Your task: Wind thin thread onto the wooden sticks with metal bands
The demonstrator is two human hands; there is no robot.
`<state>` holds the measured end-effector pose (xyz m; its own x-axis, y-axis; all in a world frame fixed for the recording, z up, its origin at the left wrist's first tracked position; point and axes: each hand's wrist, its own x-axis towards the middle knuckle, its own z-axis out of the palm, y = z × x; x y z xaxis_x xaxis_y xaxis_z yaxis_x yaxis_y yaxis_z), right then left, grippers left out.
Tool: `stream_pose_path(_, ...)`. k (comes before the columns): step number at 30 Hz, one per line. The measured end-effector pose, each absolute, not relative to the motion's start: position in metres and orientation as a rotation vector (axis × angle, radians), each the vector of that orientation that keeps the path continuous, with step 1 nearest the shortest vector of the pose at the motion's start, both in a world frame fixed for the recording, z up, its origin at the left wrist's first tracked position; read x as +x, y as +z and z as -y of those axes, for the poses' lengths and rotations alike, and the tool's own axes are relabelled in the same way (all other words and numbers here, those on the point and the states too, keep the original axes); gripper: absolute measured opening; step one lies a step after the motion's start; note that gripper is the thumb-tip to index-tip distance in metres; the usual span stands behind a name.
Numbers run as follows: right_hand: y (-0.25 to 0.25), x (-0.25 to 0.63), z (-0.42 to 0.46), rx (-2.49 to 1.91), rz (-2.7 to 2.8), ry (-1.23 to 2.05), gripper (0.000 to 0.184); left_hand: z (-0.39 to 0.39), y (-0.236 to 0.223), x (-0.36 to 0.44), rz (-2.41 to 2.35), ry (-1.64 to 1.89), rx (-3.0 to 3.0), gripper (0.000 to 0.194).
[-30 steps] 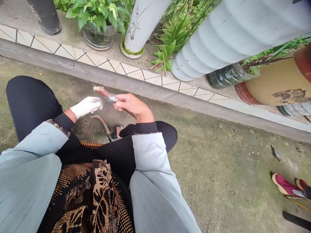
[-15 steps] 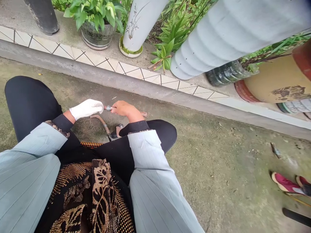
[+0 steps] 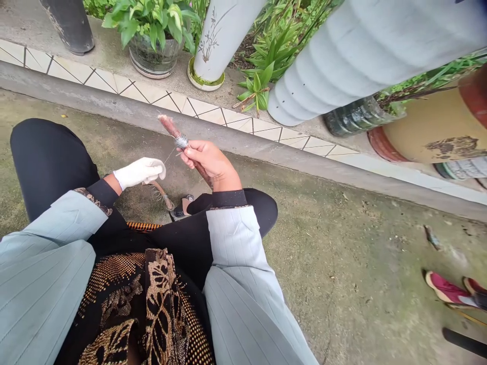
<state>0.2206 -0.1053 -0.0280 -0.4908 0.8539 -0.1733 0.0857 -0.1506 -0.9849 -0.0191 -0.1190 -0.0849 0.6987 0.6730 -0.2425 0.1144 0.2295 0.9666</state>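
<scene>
My bare right hand is closed around a reddish-brown stick, whose rough end points up and away to the left. Silvery wire is wound in a tight band round the stick just past my fingers. A thin loose strand runs from that band down to my left hand, which wears a white glove with its fingers curled and pinched on the wire. Below the glove, a second curved stick lies on the ground with loops of wire about it, partly hidden by my hand.
A low tiled ledge runs across in front, bearing a glass pot with a leafy plant, pale columns and a large tan pot. On the concrete at right, another person's red shoe shows near a small dark object.
My right hand has raised and turned the stick from nearly level to a slant, its free end up. My left hand has come away from the stick's end, leaving a wire strand stretched between.
</scene>
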Motion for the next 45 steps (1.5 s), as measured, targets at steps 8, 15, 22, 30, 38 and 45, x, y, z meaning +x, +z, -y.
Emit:
stream_pose_path(8,-0.050,0.202,0.094,-1.977,2.226,1.108,0.013,0.120,-0.081,-0.021,-0.698,0.324,1.529,0.035)
stream_pose_path(15,-0.036,0.199,0.105,-1.277,2.648,2.065,0.011,0.108,-0.085,-0.027,-0.863,0.388,1.615,0.027)
stream_pose_path(22,-0.025,0.220,0.102,-1.064,1.680,1.719,0.027,0.114,-0.087,-0.018,-0.839,0.526,1.320,0.033)
stream_pose_path(30,-0.043,0.237,0.084,-1.949,1.782,1.014,0.019,0.118,-0.084,-0.021,-0.778,0.384,1.438,0.033)
stream_pose_path(38,-0.039,0.215,0.094,-2.061,2.543,1.166,0.014,0.111,-0.063,-0.031,-0.879,0.479,1.434,0.029)
stream_pose_path(45,-0.030,0.203,0.110,-1.171,2.555,2.156,0.009,0.108,-0.058,-0.029,-1.060,0.635,1.455,0.021)
